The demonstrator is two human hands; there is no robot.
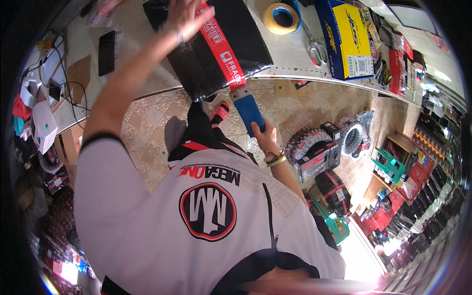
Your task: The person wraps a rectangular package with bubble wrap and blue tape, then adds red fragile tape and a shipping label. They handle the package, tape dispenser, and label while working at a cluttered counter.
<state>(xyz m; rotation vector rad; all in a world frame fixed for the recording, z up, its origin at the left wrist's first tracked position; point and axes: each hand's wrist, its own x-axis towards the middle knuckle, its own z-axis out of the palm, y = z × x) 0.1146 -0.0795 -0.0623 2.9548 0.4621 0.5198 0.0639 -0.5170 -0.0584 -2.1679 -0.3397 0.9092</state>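
A parcel in black plastic wrap (250,40) lies on the table and juts over its near edge. Red fragile tape (217,40) runs across its top and down over that edge. My left hand (190,20), slightly blurred, is over the tape at the parcel's far part, fingers extended and nothing seen in its grasp. In my right hand (266,134), below the table edge, is a flat blue-handled tool (247,110) with a metal end. The tape's near end meets that metal end; how they are joined is unclear.
On the table (254,72) are a yellowish tape roll (281,18), scissors (317,51) and a blue-and-yellow box (352,40). A dark flat object (107,53) and cables (66,73) lie left. Wrapped tyres (309,143) and a green stool (389,166) stand on the floor.
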